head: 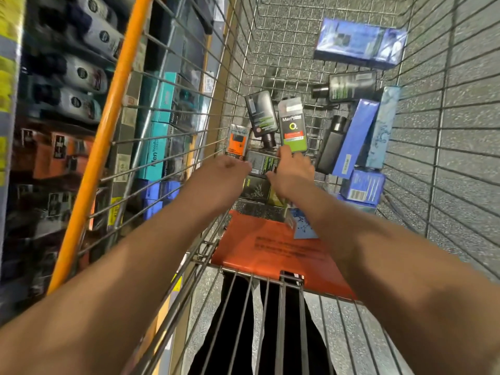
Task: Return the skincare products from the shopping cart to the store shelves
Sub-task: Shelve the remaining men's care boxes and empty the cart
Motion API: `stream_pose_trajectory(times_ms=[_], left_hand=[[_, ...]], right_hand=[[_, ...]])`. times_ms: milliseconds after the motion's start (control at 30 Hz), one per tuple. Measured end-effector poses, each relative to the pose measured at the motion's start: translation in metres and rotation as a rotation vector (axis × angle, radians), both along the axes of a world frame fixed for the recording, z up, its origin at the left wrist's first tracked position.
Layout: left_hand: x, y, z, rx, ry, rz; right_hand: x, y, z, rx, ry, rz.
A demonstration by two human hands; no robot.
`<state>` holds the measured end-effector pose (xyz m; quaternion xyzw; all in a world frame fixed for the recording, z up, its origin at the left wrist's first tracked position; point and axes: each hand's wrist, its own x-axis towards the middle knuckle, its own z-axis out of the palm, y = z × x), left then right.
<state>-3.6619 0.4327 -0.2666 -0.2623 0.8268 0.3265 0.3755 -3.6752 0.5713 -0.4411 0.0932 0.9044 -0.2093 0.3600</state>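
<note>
Both my arms reach down into the wire shopping cart point(284, 36). My right hand point(293, 173) has its thumb and index finger around the right end of a dark box with green print point(263, 162). The thumb tip touches a grey-and-green tube point(293, 125). My left hand point(226, 171) is at the box's left edge with its fingers hidden behind the back of the hand. Around the box lie a dark bottle point(261, 113), a small orange box point(238, 140) and a dark green box point(255, 188).
Further right in the cart lie several blue boxes point(357, 136), a large blue pack point(359, 44) and two more dark bottles point(349, 85). The orange seat flap point(270, 247) is below my arms. Store shelves point(78, 77) with teal boxes point(159, 131) stand left, beyond the orange rim point(119, 104).
</note>
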Motion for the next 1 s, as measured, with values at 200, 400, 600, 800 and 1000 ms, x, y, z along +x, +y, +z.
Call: stream_pose_trajectory(times_ms=[200,400,600,800,1000], left_hand=[[0.001,0.004,0.005,0.017,-0.039,0.016],[0.005,0.005,0.006,0.019,-0.043,-0.028],[0.005,0.005,0.007,-0.009,-0.037,-0.079],[0.006,0.006,0.016,-0.038,-0.024,-0.129],[0.015,0.004,0.035,-0.005,0.012,-0.119]], right_hand=[[-0.007,0.009,0.003,-0.026,-0.013,0.02],[-0.011,0.004,0.013,0.061,-0.093,0.141],[-0.006,-0.004,0.023,0.132,-0.045,0.046],[-0.007,-0.002,0.047,0.159,0.016,0.147],[-0.016,0.005,0.095,-0.041,0.066,0.045]])
